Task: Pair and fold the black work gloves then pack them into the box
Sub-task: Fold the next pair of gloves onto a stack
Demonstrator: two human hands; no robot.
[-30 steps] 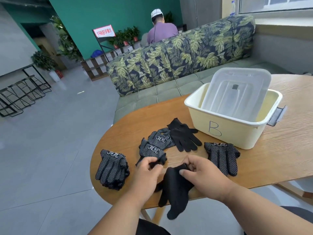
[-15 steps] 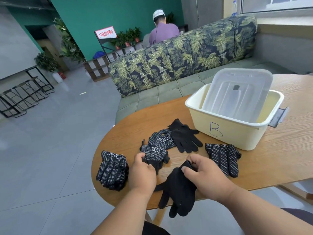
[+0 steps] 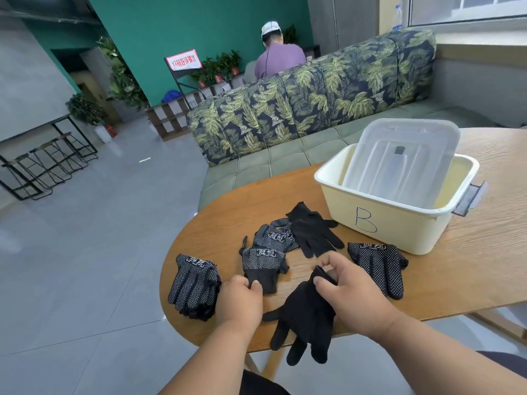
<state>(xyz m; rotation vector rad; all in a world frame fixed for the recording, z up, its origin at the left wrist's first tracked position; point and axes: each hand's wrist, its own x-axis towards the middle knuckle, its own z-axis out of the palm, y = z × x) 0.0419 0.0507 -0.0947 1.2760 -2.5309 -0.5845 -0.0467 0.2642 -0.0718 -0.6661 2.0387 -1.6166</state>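
- Wooden table [image 3: 470, 269] stands by a leaf-print sofa [image 3: 313, 95]; a cream box [image 3: 399, 223] marked B sits on it, its clear lid [image 3: 399, 158] leaning inside.
- Right hand [image 3: 350, 292] curls around the cuff of a plain black glove [image 3: 305, 317], whose fingers hang over the table edge.
- Left hand [image 3: 239, 303] pinches the cuff of a dotted glove [image 3: 262, 263].
- More dotted gloves lie at the left [image 3: 194, 283] and right [image 3: 379, 266].

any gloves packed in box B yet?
No: the box shows only its clear lid propped inside, and the gloves, such as the dotted pair, lie on the table.
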